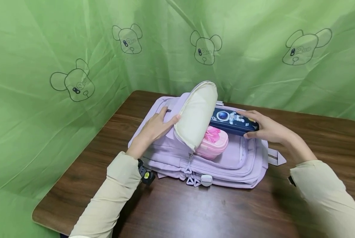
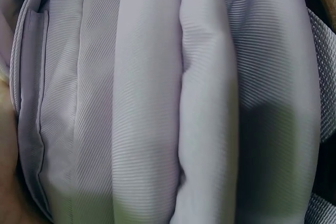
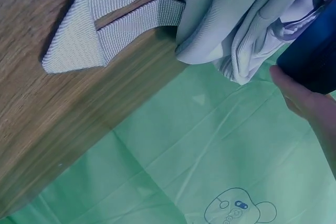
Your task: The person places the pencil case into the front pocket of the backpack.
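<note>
A lilac backpack lies on the table, its front pocket unzipped and the flap folded up to show a cream lining. My left hand holds this flap, thumb at its edge; the left wrist view shows mostly the backpack's ribbed side. My right hand grips the right end of a dark blue pencil case with an astronaut print, its left end behind the flap. Partly under the flap, a pink case sits in the pocket. In the right wrist view, my right hand holds the blue case.
The backpack rests on a dark wooden table. Zipper pulls and a pale buckle hang at its near side, and a strap loop sticks out right. A green curtain with bear outlines stands behind and left.
</note>
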Motion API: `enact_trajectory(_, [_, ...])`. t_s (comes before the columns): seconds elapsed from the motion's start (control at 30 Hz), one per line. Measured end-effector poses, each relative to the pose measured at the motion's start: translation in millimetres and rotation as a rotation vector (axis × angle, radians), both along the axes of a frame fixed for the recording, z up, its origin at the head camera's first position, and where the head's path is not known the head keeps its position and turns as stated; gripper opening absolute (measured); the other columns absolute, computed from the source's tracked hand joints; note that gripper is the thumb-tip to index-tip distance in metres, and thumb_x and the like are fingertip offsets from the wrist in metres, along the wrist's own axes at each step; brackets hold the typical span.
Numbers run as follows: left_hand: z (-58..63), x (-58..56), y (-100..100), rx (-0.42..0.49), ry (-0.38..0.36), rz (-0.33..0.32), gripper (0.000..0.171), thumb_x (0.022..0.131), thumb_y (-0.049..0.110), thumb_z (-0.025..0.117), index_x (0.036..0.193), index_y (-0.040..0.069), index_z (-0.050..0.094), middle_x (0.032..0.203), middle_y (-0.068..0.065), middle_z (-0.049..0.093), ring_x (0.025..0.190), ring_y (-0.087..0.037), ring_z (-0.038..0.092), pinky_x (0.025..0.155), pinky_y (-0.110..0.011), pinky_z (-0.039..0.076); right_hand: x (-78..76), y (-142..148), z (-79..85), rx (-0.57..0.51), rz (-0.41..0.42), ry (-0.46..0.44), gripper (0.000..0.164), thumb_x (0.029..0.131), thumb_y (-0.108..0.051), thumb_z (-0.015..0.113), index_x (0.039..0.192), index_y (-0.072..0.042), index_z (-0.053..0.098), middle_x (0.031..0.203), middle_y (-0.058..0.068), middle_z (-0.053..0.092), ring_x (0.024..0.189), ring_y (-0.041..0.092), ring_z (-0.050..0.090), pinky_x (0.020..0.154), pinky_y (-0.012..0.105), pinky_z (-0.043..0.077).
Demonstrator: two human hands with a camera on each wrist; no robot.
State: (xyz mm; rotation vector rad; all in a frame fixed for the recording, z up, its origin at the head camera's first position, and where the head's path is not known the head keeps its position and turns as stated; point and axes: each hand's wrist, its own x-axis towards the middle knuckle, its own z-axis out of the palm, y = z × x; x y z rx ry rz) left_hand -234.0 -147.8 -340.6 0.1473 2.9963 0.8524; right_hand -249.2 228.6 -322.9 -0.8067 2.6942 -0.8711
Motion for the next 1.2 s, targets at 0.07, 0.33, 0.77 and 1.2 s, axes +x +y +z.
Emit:
enact_trajectory(0.07, [-0.6, -0.1, 0, -0.003, -0.003, -0.005, 0.082, 0.085, 0.071, 0.034, 0.147, 0.017, 0.023, 0.132, -0.026, 0.044, 0.118, -0.041, 0.046, 0.093, -0.050, 0.038, -2.0, -6, 0.1, -0.006, 0.002, -0.007, 0.086, 0.079, -0.013, 0.075, 0.149, -0.017, 0.025, 0.139, 0.024, 0.029, 0.116, 0.040, 0.038, 0.091, 0.057, 0.033])
enact_trajectory(0.33, [-6.5, 1.5, 5, -0.009, 0.047, 0.038, 0.083, 0.083, 0.076, 0.031, 0.145, 0.021, 0.026, 0.127, -0.024, 0.048, 0.110, -0.043, 0.050, 0.084, -0.052, 0.042, -0.2, -8, -3.5, -0.013, -0.025, -0.011, 0.088, 0.079, -0.015, 0.074, 0.150, -0.016, 0.021, 0.142, 0.026, 0.022, 0.120, 0.044, 0.032, 0.093, 0.063, 0.028])
enact_trajectory(0.77, [-4.3, 6.0, 1, -0.015, 0.067, 0.065, 0.084, 0.080, 0.079, 0.029, 0.143, 0.023, 0.028, 0.124, -0.024, 0.050, 0.106, -0.045, 0.052, 0.080, -0.053, 0.043, 51.6, 7, -16.9, -0.259, -0.424, 0.031, 0.063, 0.095, -0.030, 0.052, 0.143, 0.003, 0.026, 0.131, 0.027, 0.045, 0.115, 0.041, 0.047, 0.075, 0.025, 0.049])
enact_trajectory(1.2, [-3.8, 3.8, 0, -0.014, 0.073, 0.042, 0.081, 0.084, 0.075, 0.030, 0.143, 0.020, 0.029, 0.125, -0.024, 0.050, 0.109, -0.042, 0.051, 0.083, -0.053, 0.042, 60.7, 2, -27.1, -0.325, -0.393, 0.106, 0.054, 0.092, -0.023, 0.060, 0.136, 0.003, 0.042, 0.124, 0.027, 0.052, 0.114, 0.042, 0.050, 0.075, 0.004, 0.038])
